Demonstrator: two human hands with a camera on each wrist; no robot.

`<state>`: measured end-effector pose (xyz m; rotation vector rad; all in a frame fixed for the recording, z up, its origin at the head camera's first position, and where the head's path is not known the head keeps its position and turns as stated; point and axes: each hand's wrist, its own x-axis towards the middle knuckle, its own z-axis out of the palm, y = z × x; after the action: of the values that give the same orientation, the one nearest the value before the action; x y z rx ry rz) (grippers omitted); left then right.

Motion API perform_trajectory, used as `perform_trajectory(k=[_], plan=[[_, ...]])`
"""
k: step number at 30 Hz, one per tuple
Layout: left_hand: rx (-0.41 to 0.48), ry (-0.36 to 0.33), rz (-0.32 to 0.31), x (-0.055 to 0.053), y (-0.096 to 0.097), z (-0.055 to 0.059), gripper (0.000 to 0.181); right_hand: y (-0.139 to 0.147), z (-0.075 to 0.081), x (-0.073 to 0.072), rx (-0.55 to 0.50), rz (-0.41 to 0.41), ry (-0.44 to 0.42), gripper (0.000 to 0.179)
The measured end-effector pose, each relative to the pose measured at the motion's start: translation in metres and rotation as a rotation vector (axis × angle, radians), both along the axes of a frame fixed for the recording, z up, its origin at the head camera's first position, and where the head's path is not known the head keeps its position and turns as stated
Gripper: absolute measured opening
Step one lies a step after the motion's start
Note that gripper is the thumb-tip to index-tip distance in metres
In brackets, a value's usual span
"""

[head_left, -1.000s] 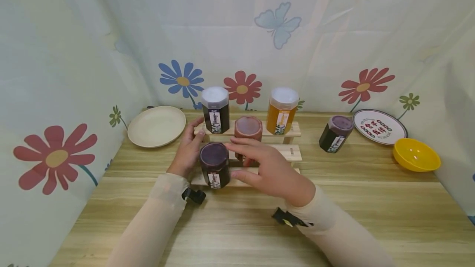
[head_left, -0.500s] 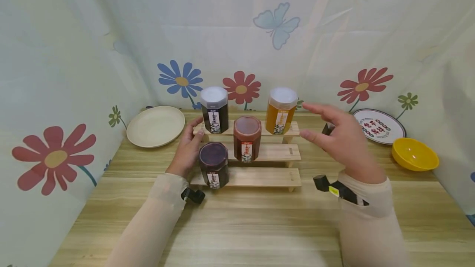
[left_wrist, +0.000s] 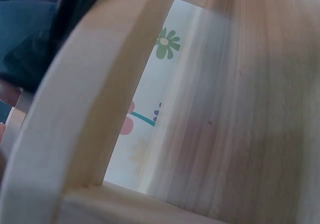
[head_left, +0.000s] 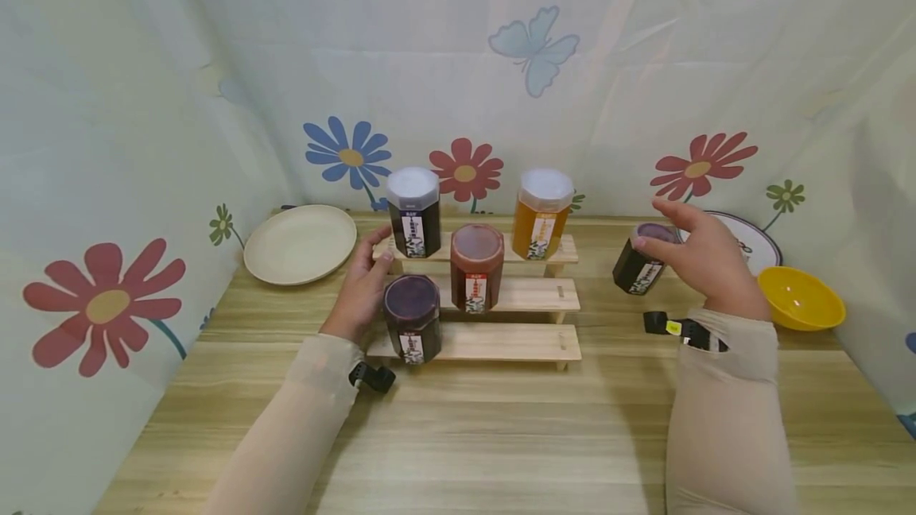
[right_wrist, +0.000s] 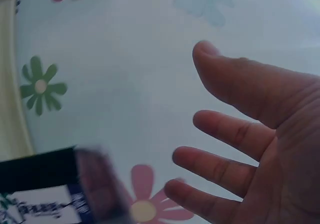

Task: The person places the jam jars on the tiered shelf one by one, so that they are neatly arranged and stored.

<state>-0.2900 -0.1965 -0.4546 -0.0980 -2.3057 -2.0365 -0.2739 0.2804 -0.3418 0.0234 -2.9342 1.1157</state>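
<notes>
My left hand [head_left: 361, 288] holds the left end of a wooden three-step display rack [head_left: 511, 340], thumb in front. The left wrist view shows the rack's side frame [left_wrist: 80, 104] close up. My right hand [head_left: 712, 257], fingers spread, is beside a dark jar [head_left: 637, 270] with a purplish lid on the table. In the right wrist view the fingers [right_wrist: 220, 169] are apart from this jar [right_wrist: 40, 194]. On the rack stand a black jar [head_left: 415, 229] and an amber jar [head_left: 538, 229] on top, a red-brown jar [head_left: 477, 269] mid-step and a dark purple-lidded jar [head_left: 413, 320] at the bottom left.
A cream plate [head_left: 300, 245] lies at the back left of the wooden table [head_left: 501, 443]. Behind the right hand is a white plate with a dark rim [head_left: 762, 241], partly hidden. A yellow bowl [head_left: 801, 298] stands at the right. Flower-printed cloth [head_left: 458, 86] encloses the back and sides.
My right hand has left the jars on the lower steps and moved right, past the amber jar, to the dark jar on the table. The left hand has stayed at the rack.
</notes>
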Motion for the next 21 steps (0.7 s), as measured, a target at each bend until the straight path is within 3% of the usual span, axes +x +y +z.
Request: perform_trajectory(k=[9,21], plan=[[-0.018,0.007,-0.002,0.000,-0.001,0.000,0.052,0.019,-0.035,-0.022,-0.041,-0.057,-0.081,0.090],[-0.013,0.002,-0.006,0.001,0.000,0.002,0.051,0.025,-0.051,-0.033,-0.035,-0.017,-0.063,0.070]])
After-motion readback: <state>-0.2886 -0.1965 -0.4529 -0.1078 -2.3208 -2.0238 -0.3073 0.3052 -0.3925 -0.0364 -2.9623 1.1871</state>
